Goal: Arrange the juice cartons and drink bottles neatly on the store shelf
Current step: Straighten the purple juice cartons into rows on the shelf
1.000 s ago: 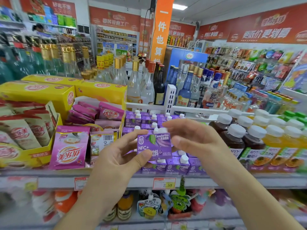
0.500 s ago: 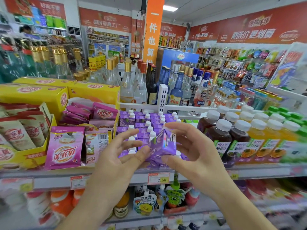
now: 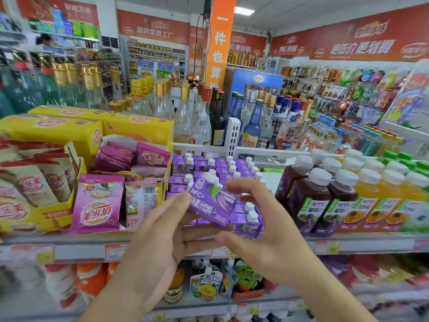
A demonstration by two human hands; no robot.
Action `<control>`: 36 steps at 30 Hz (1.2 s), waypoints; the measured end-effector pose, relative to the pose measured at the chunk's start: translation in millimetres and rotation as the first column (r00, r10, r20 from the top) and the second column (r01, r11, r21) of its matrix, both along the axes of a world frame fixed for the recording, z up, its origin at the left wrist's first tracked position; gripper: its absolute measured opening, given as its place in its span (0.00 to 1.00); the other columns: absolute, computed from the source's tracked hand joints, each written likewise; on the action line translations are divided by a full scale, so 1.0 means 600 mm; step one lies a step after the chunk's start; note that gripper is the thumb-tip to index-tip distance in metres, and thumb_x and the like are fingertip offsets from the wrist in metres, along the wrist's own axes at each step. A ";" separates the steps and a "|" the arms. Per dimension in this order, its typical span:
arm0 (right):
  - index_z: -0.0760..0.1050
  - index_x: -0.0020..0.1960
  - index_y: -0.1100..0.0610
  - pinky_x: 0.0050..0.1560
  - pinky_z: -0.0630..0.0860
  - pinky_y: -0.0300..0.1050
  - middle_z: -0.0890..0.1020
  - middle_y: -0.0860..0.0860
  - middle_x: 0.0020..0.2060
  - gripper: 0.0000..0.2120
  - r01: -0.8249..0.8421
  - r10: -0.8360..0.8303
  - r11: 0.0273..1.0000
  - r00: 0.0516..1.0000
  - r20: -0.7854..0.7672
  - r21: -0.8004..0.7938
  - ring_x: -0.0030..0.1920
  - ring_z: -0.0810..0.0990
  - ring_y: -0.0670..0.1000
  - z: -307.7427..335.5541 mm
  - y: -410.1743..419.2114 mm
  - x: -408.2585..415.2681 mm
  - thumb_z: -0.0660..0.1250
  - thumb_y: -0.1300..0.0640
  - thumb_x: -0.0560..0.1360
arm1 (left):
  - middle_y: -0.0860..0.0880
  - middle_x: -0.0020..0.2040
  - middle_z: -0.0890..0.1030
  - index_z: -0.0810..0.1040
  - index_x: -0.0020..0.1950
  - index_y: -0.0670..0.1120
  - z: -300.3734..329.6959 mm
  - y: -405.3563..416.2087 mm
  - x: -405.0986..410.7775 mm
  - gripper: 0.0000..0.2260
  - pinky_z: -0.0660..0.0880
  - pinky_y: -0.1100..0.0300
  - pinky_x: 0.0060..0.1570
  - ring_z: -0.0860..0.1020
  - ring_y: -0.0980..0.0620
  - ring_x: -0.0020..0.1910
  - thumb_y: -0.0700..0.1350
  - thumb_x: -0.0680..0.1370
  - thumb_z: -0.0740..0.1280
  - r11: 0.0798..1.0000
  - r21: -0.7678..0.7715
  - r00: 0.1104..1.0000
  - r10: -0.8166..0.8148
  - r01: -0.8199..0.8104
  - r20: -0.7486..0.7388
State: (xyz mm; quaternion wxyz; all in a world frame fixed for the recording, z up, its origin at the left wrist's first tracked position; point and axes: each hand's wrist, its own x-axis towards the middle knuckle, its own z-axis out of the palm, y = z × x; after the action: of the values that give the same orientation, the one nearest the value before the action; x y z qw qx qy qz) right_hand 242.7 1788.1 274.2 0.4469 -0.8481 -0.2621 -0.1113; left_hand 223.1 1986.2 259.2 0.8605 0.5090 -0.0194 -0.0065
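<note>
The long store shelf [image 3: 362,243] runs across in front of the person, with price tags on its front edge. On its left part stand yellow boxes [image 3: 53,133] and pink sachets [image 3: 98,205]. On the right part stand dark juice bottles [image 3: 308,201] and, beside them, orange juice bottles [image 3: 371,201], all with white caps. Between the sachets and the bottles sit rows of small purple cartons [image 3: 222,166] with white caps. Above the front rows, the person holds one purple carton [image 3: 212,203] in the air, tilted, its printed face turned up. The left hand [image 3: 160,231] holds it from the left and below with the thumb and fingers. The right hand [image 3: 267,226] pinches its right side, fingers curled over the top edge and thumb under it.
</note>
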 end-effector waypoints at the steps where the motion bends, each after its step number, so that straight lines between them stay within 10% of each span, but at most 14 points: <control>1: 0.72 0.69 0.42 0.64 0.69 0.29 0.78 0.36 0.64 0.30 0.007 -0.007 1.000 1.000 -0.006 0.001 0.70 0.75 0.42 -0.001 0.002 -0.001 0.82 0.53 0.72 | 0.34 0.54 0.87 0.89 0.51 0.48 -0.001 0.000 0.001 0.16 0.85 0.44 0.43 0.87 0.31 0.48 0.54 0.78 0.64 1.000 0.010 1.000 0.006 -0.006 -0.002; 7: 0.76 0.65 0.48 0.62 0.79 0.56 0.83 0.45 0.61 0.24 -0.005 -0.002 0.992 0.999 0.049 0.129 0.64 0.81 0.54 -0.001 0.002 -0.001 0.80 0.59 0.74 | 0.39 0.56 0.87 0.86 0.59 0.49 -0.003 -0.004 -0.001 0.16 0.84 0.41 0.51 0.87 0.39 0.50 0.53 0.80 0.64 0.994 0.107 1.000 0.012 -0.012 0.006; 14: 0.76 0.62 0.48 0.60 0.78 0.53 0.82 0.44 0.57 0.21 0.044 -0.060 0.995 0.983 0.176 0.095 0.61 0.81 0.53 0.003 -0.002 0.002 0.80 0.55 0.72 | 0.50 0.56 0.88 0.86 0.57 0.57 0.003 0.010 0.007 0.08 0.80 0.47 0.62 0.86 0.49 0.57 0.52 0.78 0.74 0.907 0.407 0.993 0.089 -0.111 0.073; 19: 0.79 0.64 0.50 0.60 0.77 0.43 0.80 0.47 0.58 0.23 0.003 -0.021 0.997 0.971 0.236 0.080 0.61 0.80 0.51 0.002 0.009 0.004 0.82 0.57 0.72 | 0.51 0.57 0.88 0.83 0.64 0.52 0.001 0.001 0.006 0.23 0.80 0.47 0.64 0.86 0.49 0.58 0.61 0.72 0.80 0.908 0.416 0.998 -0.062 0.049 0.017; 24: 0.75 0.70 0.43 0.66 0.74 0.40 0.76 0.43 0.65 0.31 -0.001 -0.001 1.000 0.982 0.191 0.008 0.69 0.76 0.49 -0.009 0.003 0.008 0.83 0.55 0.71 | 0.44 0.58 0.87 0.86 0.62 0.48 -0.010 0.003 0.005 0.18 0.81 0.47 0.63 0.86 0.45 0.59 0.54 0.76 0.72 0.950 0.303 0.994 -0.098 0.081 0.040; 31: 0.76 0.67 0.45 0.62 0.80 0.50 0.77 0.45 0.65 0.29 -0.005 -0.015 0.993 0.986 0.166 0.120 0.67 0.78 0.53 -0.026 0.000 0.013 0.81 0.63 0.72 | 0.34 0.50 0.87 0.90 0.47 0.46 -0.012 0.002 0.018 0.18 0.86 0.48 0.42 0.88 0.37 0.46 0.54 0.76 0.63 0.998 0.050 0.999 -0.034 0.035 -0.036; 36: 0.77 0.68 0.47 0.59 0.82 0.54 0.79 0.46 0.65 0.28 -0.013 -0.021 0.979 0.987 0.160 0.206 0.67 0.79 0.57 -0.026 -0.005 0.014 0.80 0.63 0.72 | 0.40 0.57 0.87 0.83 0.66 0.53 -0.014 0.017 0.022 0.15 0.86 0.49 0.48 0.86 0.38 0.55 0.49 0.80 0.68 0.991 0.131 0.998 -0.003 -0.004 0.059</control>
State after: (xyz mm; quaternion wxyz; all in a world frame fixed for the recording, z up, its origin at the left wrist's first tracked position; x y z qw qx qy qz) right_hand 251.4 1785.0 258.4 0.5095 -0.7859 -0.2828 -0.2069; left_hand 236.1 1996.4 250.9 0.8242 0.5645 -0.0440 0.0073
